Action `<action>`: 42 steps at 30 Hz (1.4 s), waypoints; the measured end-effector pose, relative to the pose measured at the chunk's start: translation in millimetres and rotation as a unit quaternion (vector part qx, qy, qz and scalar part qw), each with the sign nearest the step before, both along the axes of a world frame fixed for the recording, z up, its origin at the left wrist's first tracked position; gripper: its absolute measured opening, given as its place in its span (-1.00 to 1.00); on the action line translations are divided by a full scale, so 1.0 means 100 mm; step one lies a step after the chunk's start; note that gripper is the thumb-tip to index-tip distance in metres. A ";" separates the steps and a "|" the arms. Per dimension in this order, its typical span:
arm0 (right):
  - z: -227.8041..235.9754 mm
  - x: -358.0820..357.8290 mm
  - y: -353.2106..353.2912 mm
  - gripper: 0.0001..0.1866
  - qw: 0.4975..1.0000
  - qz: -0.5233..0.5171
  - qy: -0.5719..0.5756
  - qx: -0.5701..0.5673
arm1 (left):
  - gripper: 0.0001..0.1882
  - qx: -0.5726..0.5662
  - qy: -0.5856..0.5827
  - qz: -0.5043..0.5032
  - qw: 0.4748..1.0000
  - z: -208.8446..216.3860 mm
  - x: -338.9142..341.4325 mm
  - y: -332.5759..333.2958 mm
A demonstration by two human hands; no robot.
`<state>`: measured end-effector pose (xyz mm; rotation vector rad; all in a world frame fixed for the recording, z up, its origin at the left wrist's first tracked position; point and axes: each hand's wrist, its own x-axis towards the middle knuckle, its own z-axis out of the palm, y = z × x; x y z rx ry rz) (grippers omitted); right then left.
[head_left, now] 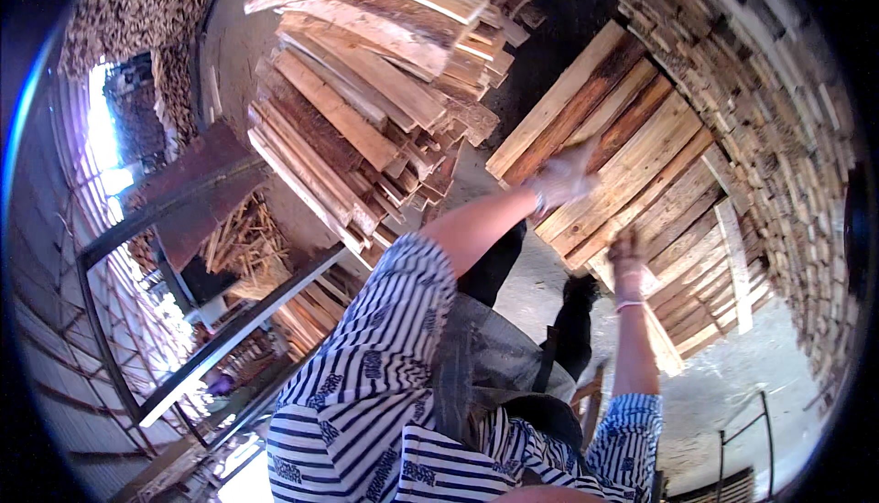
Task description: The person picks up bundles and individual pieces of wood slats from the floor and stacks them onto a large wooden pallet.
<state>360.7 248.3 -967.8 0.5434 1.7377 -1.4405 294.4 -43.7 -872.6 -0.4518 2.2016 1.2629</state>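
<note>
Wide wooden boards lie side by side in a low stack [655, 155] in front of me, some pale and some with dark bark-brown strips. My left hand [563, 178], in a light glove, reaches over the near-left part of this stack, its fingers stretched along the boards and slightly blurred. At the near edge is my right hand [630, 270], also gloved, with a band at the wrist. It is by a narrow pale board [661, 338] whose end juts toward me. Blur hides whether its fingers grip that board. Another thin pale strip [732, 265] lies across the stack's right side.
A tall, uneven pile of rough planks [366, 82] stands at the left. Stacked wood pieces form a curved wall [787, 137] along the right. A dark metal frame [229, 338] is at lower left, near wood scraps [247, 247]. A thin metal stand [746, 430] is at lower right.
</note>
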 end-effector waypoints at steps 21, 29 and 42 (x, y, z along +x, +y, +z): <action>1.91 -2.04 -4.45 -0.09 0.996 -0.014 0.014 -0.085 | -0.05 -0.004 0.085 0.595 0.799 1.16 -0.79 -4.01; 3.50 -0.50 -4.23 -0.08 0.932 0.354 0.027 -0.076 | -0.21 0.167 0.101 0.640 0.743 2.01 0.61 -4.18; 2.58 -0.62 -5.62 0.08 0.945 0.297 0.021 -0.137 | -0.36 0.277 0.122 0.591 0.748 1.64 1.30 -4.24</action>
